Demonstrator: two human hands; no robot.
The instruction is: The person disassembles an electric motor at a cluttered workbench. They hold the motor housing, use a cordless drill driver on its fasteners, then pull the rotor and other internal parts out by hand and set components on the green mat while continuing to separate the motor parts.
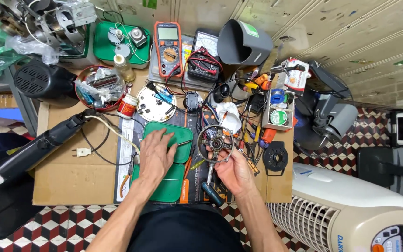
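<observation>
Scene: a cluttered repair desk (71,182) was seen from above, covered with cardboard, and two bare forearms reached in from the bottom edge.
Left hand: the left hand (156,156) was laid flat, fingers spread, on a green tray (183,135); nothing was gripped by it.
Right hand: the right hand (233,171) was closed around a screwdriver (211,189) with a dark blue handle, whose shaft was pointed up at the motor.
Motor: a small round motor (215,143), a metal ring with spokes about a central hub, was lying on the desk just above the right hand and just right of the tray.
Work done: the motor was lying bare, outside any housing, so removal was judged to be finished; whether its screws were out could not be told.
Work left: the motor was in one piece, so opening it or refitting it was judged to be outstanding.
Meters: an orange multimeter (168,48) and a black meter (204,58) were set at the far edge, with red and black leads trailing.
Other things: a grey cone-shaped cover (243,44), a box of solder reels (278,109) and a round metal plate (156,103) were seen beyond the motor.
Surroundings: a white tower fan (350,210) was standing to the right on a checkered floor (61,224).
</observation>
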